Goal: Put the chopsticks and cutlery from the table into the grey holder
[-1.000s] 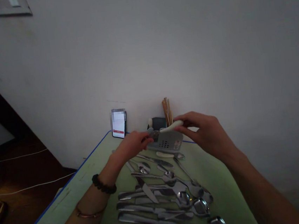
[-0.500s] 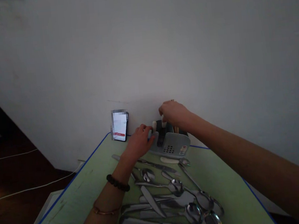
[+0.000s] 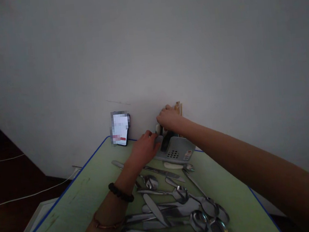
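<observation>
A grey cutlery holder (image 3: 183, 146) with a perforated front stands against the wall at the back of the table. My left hand (image 3: 145, 148) grips its left side, thumb towards the front and fingers behind. Above the holder's opening, my right hand (image 3: 168, 118) is closed with its fingers pointing down. A bit of a white-handled utensil (image 3: 165, 133) shows below those fingers; its head is hidden in the holder. Another white handle (image 3: 158, 129) stands upright just to the left. Wooden chopsticks (image 3: 179, 108) rise behind my right wrist.
In front of the holder lies a white-handled fork (image 3: 174, 166). Several metal knives (image 3: 155, 209) and spoons (image 3: 181, 193) are spread over the green table (image 3: 91, 195). A lit phone (image 3: 121, 129) leans on the wall at the back left. Blue edging borders the table.
My right hand has carried the white-handled utensil from in front of the holder to over its opening, then shifted slightly left and lower. My left hand has moved from the utensil's head to the holder's side.
</observation>
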Motion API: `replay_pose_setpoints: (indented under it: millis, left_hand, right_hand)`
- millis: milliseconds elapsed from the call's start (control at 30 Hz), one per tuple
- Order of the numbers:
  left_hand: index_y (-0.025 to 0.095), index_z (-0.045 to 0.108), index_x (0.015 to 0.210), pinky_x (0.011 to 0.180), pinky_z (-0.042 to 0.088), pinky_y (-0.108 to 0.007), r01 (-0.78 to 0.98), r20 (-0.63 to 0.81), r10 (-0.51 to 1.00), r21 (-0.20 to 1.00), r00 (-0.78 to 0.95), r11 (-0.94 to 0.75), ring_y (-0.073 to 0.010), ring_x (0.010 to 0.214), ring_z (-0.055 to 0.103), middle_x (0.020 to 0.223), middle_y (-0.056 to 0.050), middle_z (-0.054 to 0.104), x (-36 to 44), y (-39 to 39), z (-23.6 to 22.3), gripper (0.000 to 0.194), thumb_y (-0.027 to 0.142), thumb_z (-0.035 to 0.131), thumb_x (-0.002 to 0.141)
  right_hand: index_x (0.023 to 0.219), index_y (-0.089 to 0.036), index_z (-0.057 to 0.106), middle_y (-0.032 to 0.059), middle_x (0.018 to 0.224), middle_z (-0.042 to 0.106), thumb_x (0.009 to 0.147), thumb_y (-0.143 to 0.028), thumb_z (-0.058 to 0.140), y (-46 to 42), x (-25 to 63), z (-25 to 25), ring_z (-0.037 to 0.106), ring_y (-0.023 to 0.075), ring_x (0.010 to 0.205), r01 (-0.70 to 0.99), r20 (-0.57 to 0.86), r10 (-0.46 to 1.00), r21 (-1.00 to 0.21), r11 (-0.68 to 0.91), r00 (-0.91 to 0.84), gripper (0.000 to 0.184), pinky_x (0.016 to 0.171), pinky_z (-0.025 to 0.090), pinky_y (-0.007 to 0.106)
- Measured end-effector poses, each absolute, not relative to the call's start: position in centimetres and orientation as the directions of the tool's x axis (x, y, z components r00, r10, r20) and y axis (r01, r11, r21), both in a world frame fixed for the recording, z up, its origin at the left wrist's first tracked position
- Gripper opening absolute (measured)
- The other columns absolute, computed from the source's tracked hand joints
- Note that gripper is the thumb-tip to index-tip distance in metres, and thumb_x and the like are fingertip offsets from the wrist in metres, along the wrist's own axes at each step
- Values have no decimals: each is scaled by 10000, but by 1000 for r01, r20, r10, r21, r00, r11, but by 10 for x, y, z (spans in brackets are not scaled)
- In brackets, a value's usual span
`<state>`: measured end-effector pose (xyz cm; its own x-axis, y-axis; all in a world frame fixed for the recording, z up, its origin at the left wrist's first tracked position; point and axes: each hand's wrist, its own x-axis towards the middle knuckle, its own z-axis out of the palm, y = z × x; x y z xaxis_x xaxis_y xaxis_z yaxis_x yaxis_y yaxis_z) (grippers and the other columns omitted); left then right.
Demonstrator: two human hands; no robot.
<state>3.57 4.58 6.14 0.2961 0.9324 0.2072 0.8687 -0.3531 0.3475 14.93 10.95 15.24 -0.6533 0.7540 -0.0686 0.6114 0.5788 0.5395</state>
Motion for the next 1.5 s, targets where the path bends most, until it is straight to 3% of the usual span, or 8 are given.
replay_pose_setpoints:
  millis: [367,600,833,1033,1133,1233,1367,1500]
  left_hand:
    - [195,533,1210,813,484,-319,871,196,933,343,301,-353,-243,1050,584,1170,-107,545,34,48,58,332,316,441,914]
    - [183,537,1204,807,490,-327,881,184,935,320,303,-349,-253,1047,592,1189,-111,545,35,48,57,334,316,441,913]
    - [157,529,1221,929,447,-333,802,225,904,419,362,-426,-224,1046,597,1162,-119,570,27,55,50,356,305,454,905]
    - [130,412,1291,877,479,-354,724,254,891,520,376,-453,-232,983,626,1123,-132,617,19,55,48,460,314,483,875]
    - [83,244,1375,859,480,-363,757,204,921,525,331,-388,-250,987,638,1130,-165,621,17,43,54,606,355,470,882]
    - [97,233,1393,891,463,-384,809,126,918,438,377,-393,-275,1085,597,1221,-192,575,21,20,54,626,403,452,893]
    - [115,384,1353,1036,353,-433,813,72,862,302,501,-498,-294,1270,434,1353,-183,481,30,-19,32,582,491,404,909]
    - [254,351,1415,1111,249,-468,743,15,776,275,631,-610,-282,1378,261,1478,-90,357,28,-52,-5,580,543,373,912]
  right_hand:
    - [977,-107,707,156,936,724,817,-164,603,118,148,152,657,241,943,578,-127,780,601,552,-613,199,830,395,337]
    - [944,-94,705,158,952,716,888,-134,482,111,156,151,630,247,984,563,-71,739,599,569,-670,233,831,399,341]
    - [958,-86,696,164,933,703,903,-132,441,93,170,157,581,269,992,602,13,728,573,556,-685,264,848,384,395]
    - [957,-141,667,117,950,673,923,-204,452,22,197,138,544,240,975,821,305,766,290,491,-566,226,846,364,359]
    - [917,-161,663,82,919,662,906,-228,500,-17,224,106,567,200,894,871,253,836,62,488,-487,177,790,394,308]
    - [886,-159,670,86,935,658,891,-248,529,-42,254,66,584,206,904,872,160,870,-84,483,-467,166,806,435,315]
    - [1163,-147,598,130,1174,620,920,-345,474,-52,281,25,551,232,1110,839,182,870,-235,490,-457,337,968,419,385]
    - [1325,-152,497,154,1440,412,896,-460,476,-58,292,1,351,287,1342,828,100,877,-296,476,-469,529,1082,327,450]
